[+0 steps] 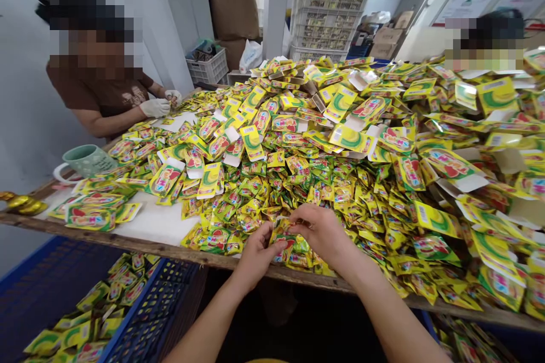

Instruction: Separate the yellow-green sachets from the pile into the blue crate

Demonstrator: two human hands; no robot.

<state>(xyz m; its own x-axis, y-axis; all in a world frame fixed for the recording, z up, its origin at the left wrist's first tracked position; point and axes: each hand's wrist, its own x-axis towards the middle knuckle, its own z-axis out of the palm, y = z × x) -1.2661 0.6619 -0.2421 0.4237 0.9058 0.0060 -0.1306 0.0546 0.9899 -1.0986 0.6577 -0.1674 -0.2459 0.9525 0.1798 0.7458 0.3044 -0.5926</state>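
Note:
At the front edge of the table, my left hand (pixel 260 253) has its thumb and fingers closed on a small yellow and green packet (pixel 281 233). My right hand (pixel 320 233) is bent over the top of the same packet, its fingertips pressed together there; what lies between them is too small to tell. Small shiny packets (pixel 349 193) lie heaped under and behind both hands. Behind them rises a large pile of yellow cardboard boxes (pixel 340 105), several with open white flaps.
A green mug (pixel 87 160) stands at the table's left, near a bare white patch (pixel 155 221). A blue crate (pixel 46 264) holding filled boxes is below the left edge. A gloved person (pixel 106 96) works at the left; another person's head shows at the back right.

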